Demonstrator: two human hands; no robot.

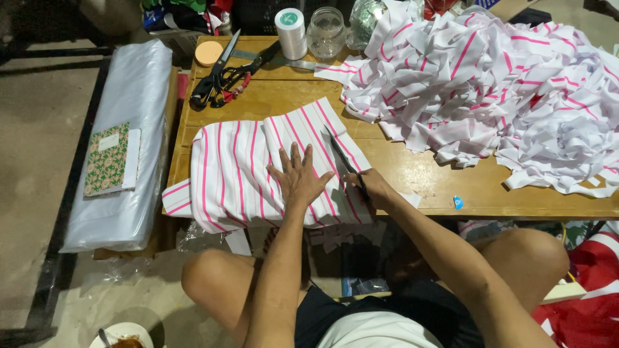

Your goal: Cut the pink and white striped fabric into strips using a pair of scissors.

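Down near the person's knees, a small bowl (pixel 122 335) with something brown in it sits on the floor. Moving up to the near edge of the low wooden table (pixel 425 183): the left hand (pixel 298 177) lies flat, fingers spread wide, gripping nothing, pressing down on a folded stack of white cloth with pink stripes (pixel 242 174), which looks meant to keep the layers from sliding. Just beside it, the right hand (pixel 373 187) is closed around a dark blade (pixel 345 161), whose tip lies on the cloth's right-hand part, running along a stripe. The cloth hangs slightly over the table's near edge.

To the left, off the table, a patterned notebook (pixel 109 160) rests on a plastic-wrapped roll (pixel 126 142). Further back on the table, large black scissors (pixel 225 71) lie set aside, within reach, next to a round peach-coloured disc (pixel 208 53). Behind them stand a white thread spool (pixel 291 32) and a glass jar (pixel 326 32). On the far right, a big heap of cut striped strips (pixel 503 84) spreads over the table.
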